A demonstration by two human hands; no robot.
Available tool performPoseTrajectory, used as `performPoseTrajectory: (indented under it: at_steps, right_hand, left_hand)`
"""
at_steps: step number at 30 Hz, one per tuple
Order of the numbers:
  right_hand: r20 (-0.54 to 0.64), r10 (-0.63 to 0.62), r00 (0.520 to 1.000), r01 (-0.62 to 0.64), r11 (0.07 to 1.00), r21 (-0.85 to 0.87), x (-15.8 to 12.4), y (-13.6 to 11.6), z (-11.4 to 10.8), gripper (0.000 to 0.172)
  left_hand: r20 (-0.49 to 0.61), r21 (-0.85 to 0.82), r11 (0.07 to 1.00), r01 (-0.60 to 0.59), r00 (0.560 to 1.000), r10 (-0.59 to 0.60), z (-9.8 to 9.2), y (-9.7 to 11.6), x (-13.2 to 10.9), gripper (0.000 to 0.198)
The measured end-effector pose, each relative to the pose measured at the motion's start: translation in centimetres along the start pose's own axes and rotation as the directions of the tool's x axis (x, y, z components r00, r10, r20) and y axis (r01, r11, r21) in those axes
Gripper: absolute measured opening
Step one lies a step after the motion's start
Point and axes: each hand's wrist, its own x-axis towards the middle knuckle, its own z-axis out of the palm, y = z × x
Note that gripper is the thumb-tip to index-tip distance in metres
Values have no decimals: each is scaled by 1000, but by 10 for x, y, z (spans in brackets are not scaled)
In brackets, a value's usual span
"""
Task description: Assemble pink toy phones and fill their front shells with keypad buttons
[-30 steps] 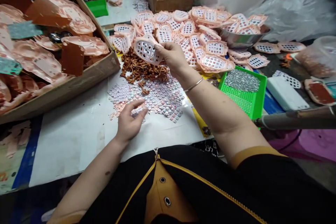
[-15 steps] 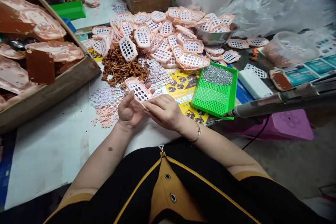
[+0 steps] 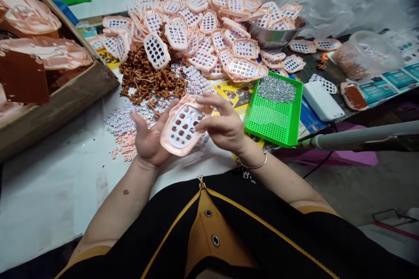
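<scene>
A pale pink plastic shell (image 3: 170, 135) with a white panel full of holes is tilted up in front of me. Fingers and thumb of my right hand (image 3: 229, 130) grip its right edge. My left hand (image 3: 149, 141) is palm up at the shell's left side, thumb spread wide; the shell hides part of its fingers. Just beyond are brown branched plastic parts (image 3: 139, 76) in a heap, small white printed pieces (image 3: 121, 117) and small pink pieces (image 3: 126, 144). A large pile of similar pink shells (image 3: 176, 35) lies behind them.
A green tray (image 3: 270, 117) of small metal screws stands at right, near a metal arm (image 3: 353, 137). Behind it are a steel bowl (image 3: 275, 37) and a clear tub (image 3: 369, 56). At left is a cardboard box (image 3: 75, 83) of larger pink and brown parts.
The shell has turned more upright and come nearer to me. My right hand has shifted to its right edge, and my left hand has spread its thumb away. My view has shifted slightly.
</scene>
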Motion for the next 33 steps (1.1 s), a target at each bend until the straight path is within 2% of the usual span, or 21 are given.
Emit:
performPoseTrajectory:
  at_steps: [2,5,8,10,13,15,19,21,23,25,28,31,33]
  right_hand:
    - [77,-28,997,24,998,58,7,5,-1,20]
    - [154,-78,985,58,990,132,11,3,2,18]
    - [56,91,994,-97,988,119,4,0,1,33]
    - [14,213,977,-213,973,90,-8,0,-5,34]
    - [162,307,938,-314,949,18,-32,2,-15,19]
    - [261,318,911,-321,947,-34,-44,1,-15,16]
    - [380,176,908,-146,983,-107,-49,-5,4,30]
    - [452,103,886,-27,985,-171,-43,-5,16,32]
    - [473,50,880,65,973,-224,-39,-3,24,30]
    - [425,-3,905,120,961,-250,-38,1,26,28]
    - [316,-81,945,168,952,-257,-42,8,23,26]
    - [247,-118,962,181,951,-252,-47,11,14,28]
    - [180,-136,974,178,953,-244,-48,10,10,33]
  left_hand:
    - [-22,9,991,136,991,-135,-2,-2,0,87]
    - [-66,11,980,200,978,-199,-3,-2,-3,81]
    - [-48,-1,991,132,990,-132,0,8,-7,79]
    - [-20,-24,997,70,997,-70,3,16,-8,81]
    - [-24,-75,993,95,995,-97,5,23,-8,82]
    - [-59,-104,987,126,989,-133,6,24,-8,80]
    - [-167,-42,999,27,985,-33,8,25,-14,72]
    - [-211,-1,999,-52,976,50,6,28,-18,67]
    - [-247,13,995,-102,964,102,0,30,-21,63]
    - [-267,2,994,-112,958,109,-7,32,-23,64]
    - [-257,-37,998,-59,965,48,-16,34,-23,74]
    - [-251,-54,998,-24,968,9,-21,34,-21,82]
    - [-264,-50,998,-50,964,35,-24,33,-19,86]
